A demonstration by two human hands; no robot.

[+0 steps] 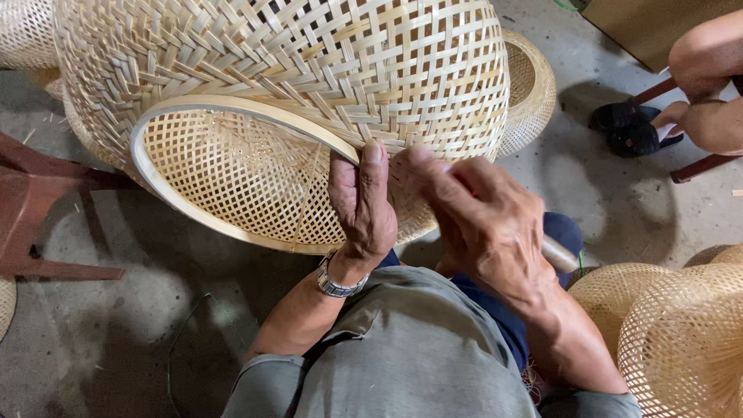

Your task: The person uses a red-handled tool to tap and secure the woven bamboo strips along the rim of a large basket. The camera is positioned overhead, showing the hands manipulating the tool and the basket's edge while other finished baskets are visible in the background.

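A large round woven bamboo basket lies tilted on my lap, its open mouth facing me, edged by a smooth pale rim hoop. My left hand grips that rim at its near right side, thumb pressed on the weave, a metal watch on the wrist. My right hand is closed around a wooden-handled tool, its fingers pressed against the basket wall just right of the left hand. The tool's tip is hidden by the fingers.
Another woven basket stands behind the big one, and more baskets sit at the lower right. A red wooden stool stands at the left. Another person's leg and black sandals are at the upper right on the concrete floor.
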